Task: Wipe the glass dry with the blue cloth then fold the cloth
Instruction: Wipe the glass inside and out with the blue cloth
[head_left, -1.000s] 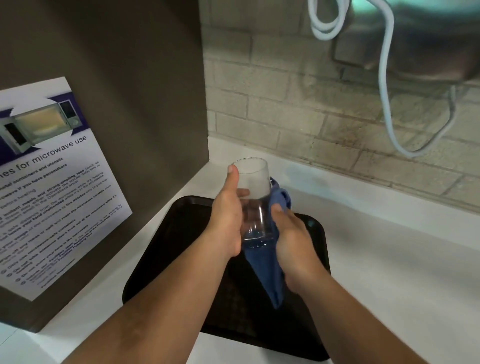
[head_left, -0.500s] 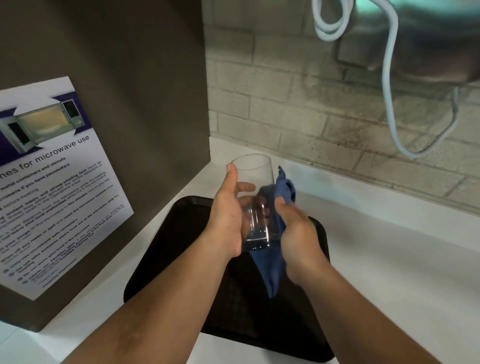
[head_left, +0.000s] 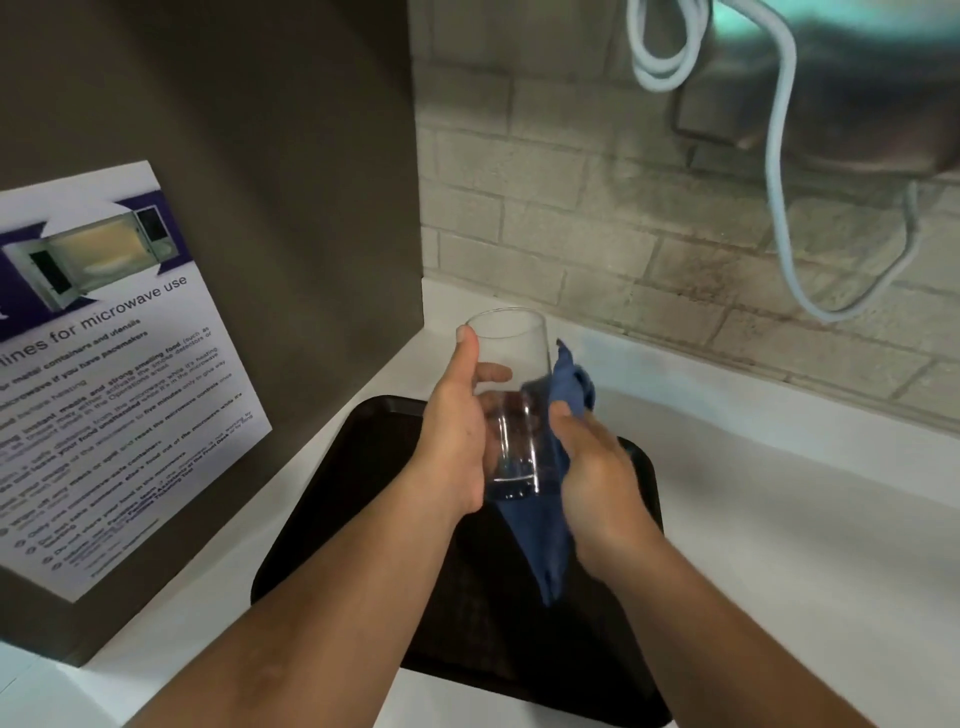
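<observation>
A clear drinking glass (head_left: 511, 353) is held upright in the air above a black tray (head_left: 363, 493). My left hand (head_left: 452, 441) grips its left side, thumb up near the rim and fingers showing through the glass. My right hand (head_left: 597, 483) presses the blue cloth (head_left: 571, 384) against the glass's right side. Part of the cloth bunches above my right hand, and a long tail hangs down below it over the tray. The cloth behind the glass is partly hidden.
A dark brown panel (head_left: 260, 208) with a microwave-use notice (head_left: 104, 374) stands at the left on the white counter (head_left: 779, 519). A brick wall (head_left: 623, 234) runs behind, with a white cable (head_left: 779, 182) hanging at the upper right.
My right hand has slid the cloth up and then down along the glass's right side. The cloth's top bunch has risen. The glass stays in my left hand.
</observation>
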